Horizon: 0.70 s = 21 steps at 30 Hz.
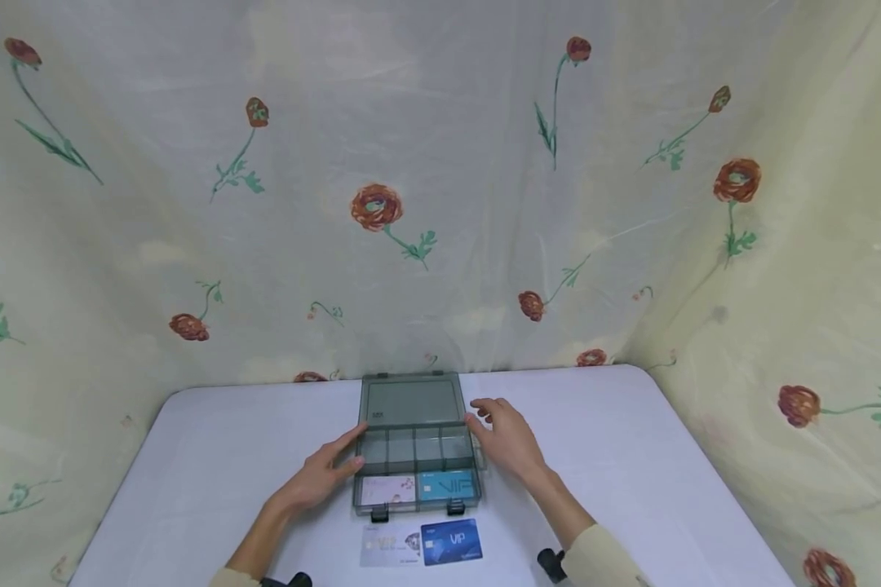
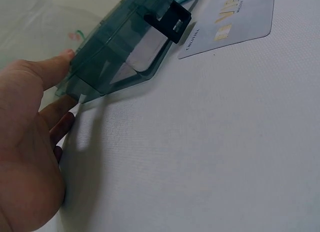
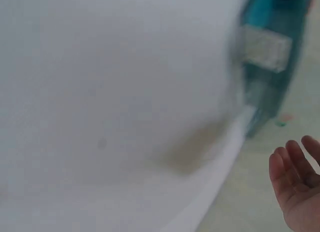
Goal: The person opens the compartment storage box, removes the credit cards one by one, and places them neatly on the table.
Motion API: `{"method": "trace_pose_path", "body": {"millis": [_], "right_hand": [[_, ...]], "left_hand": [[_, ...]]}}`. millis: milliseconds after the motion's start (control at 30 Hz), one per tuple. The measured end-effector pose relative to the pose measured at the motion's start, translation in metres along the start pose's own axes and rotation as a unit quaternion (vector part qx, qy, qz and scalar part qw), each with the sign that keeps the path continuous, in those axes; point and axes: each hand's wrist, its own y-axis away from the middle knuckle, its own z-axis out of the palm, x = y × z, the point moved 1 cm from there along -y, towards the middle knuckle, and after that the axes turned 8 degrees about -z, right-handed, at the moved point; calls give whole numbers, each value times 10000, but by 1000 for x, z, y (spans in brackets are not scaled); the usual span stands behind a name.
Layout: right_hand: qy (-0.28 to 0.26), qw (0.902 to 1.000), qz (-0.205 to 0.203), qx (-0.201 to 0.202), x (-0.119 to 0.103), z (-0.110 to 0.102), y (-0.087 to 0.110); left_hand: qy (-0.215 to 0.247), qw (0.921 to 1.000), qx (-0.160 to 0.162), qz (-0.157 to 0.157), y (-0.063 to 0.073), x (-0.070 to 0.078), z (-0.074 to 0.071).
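A translucent grey-green plastic compartment box (image 1: 414, 452) stands on the table with its lid (image 1: 414, 403) laid back. A pale pink card (image 1: 387, 490) and a teal VIP card (image 1: 446, 486) lie in its front compartments. On the left, my left hand (image 1: 316, 479) touches the box's side with extended thumb and index finger, its other fingers partly hidden in the head view. My right hand (image 1: 510, 440) is beside the right side, near the lid's hinge line, fingers loosely bent and holding nothing. In the right wrist view the box (image 3: 275, 82) is blurred.
Just in front of the box, a silver-grey VIP card (image 1: 389, 545) and a dark blue VIP card (image 1: 451, 542) lie side by side on the white table (image 1: 213, 481). Behind the table hangs a flowered curtain (image 1: 448, 269). Two black latches hang from the box's front edge.
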Motion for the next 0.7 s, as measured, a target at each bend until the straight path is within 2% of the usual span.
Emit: {"method": "trace_pose_path", "body": {"millis": [67,100,133,167,233,267,333,400,467,533,700], "right_hand": [[-1045,9945,56,24,-15,-3,1],[-1691,9855,117,-114,-22,-3,1],[-2382,9704,224,-322,-28,-4,2],[-3023,9508,379,-556,-34,-3,3],[-4022,9060,748,-1081,-42,1,6],[-4372,8849,916,-1319,-44,4,7],[-4733,8567,1193,-1669,-46,11,10],[-4856,8412,1449,-1885,-46,18,13],[-4905,8321,1656,-1989,-45,24,16],[-4935,8254,1817,-2056,-43,29,18],[-4969,8162,2072,-2097,-40,34,19]], "left_hand": [[-9,10000,-10,2,1,0,0],[-2,10000,-7,9,2,0,0],[14,10000,-2,8,2,0,0],[24,10000,7,-9,2,0,0],[74,10000,23,-28,2,1,0],[93,9999,32,-37,2,1,0],[122,9999,37,-62,2,1,0],[126,9999,24,-91,2,0,0],[114,9999,11,-101,1,0,0],[110,9998,-14,-141,1,-1,0],[118,9997,-23,-189,0,-2,1]]}}
